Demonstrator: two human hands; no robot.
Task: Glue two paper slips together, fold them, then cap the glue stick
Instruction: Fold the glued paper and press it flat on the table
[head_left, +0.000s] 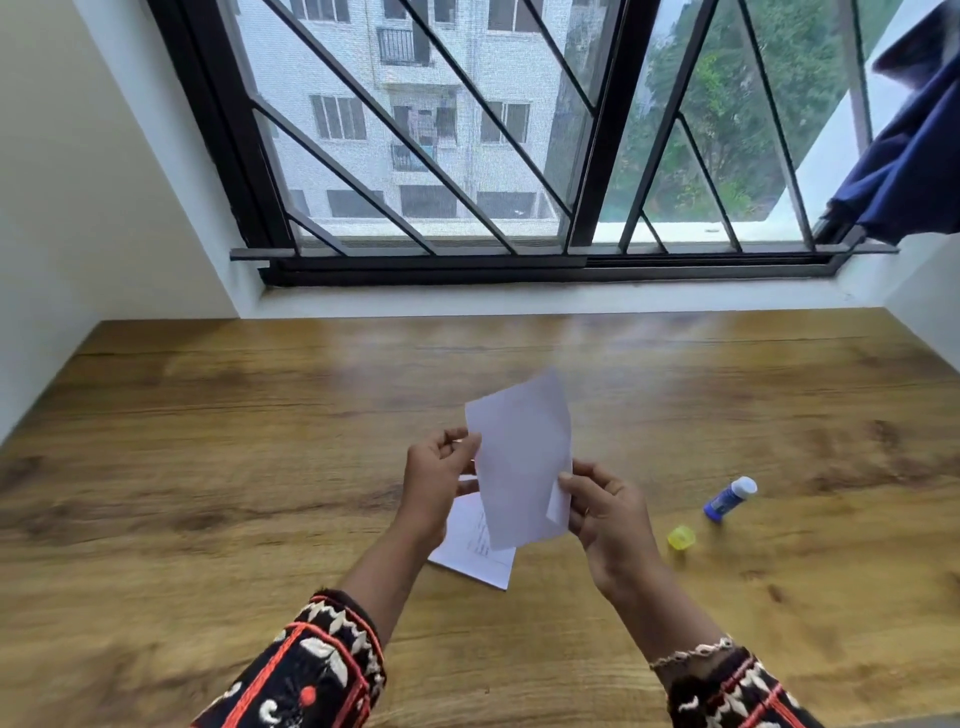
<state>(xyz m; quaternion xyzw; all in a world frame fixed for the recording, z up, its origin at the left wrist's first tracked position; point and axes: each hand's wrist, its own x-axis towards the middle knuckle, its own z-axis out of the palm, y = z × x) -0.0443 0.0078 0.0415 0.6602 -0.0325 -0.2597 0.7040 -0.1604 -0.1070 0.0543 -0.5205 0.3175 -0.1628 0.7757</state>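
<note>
Two patterned sleeves (311, 670) are seen nearest, one per forearm, in black, red and white. Two hands are counted. The left hand (436, 483) is clenched on the left edge of a white paper slip (519, 467), which is pinched between thumb and fingers. The right hand (608, 514) is pinched on the slip's lower right edge, thumb on top.

One slip is held in the air above the desk (208, 467), near the middle. Its long axis is run from near to far, with the top tipped slightly right and the far corner pointed toward the window (467, 130). A brighter strip is seen at the lower right edge, by the right thumb; fold or second layer cannot be told.

One more sheet (472, 551) is laid flat on the desk, partly under the held slip and the left wrist. Faint print is seen on it, unreadable.

One blue glue stick (730, 498) is placed on the desk, right of the right hand and apart from it. It is uncapped. Its long axis is run lower left to upper right, pale end pointed far and right. Lying or standing cannot be told. One yellow cap (681, 537) is set near it, on the near-left side, not touching.

One blue cloth (914, 156) is hung at the window's right edge.
</note>
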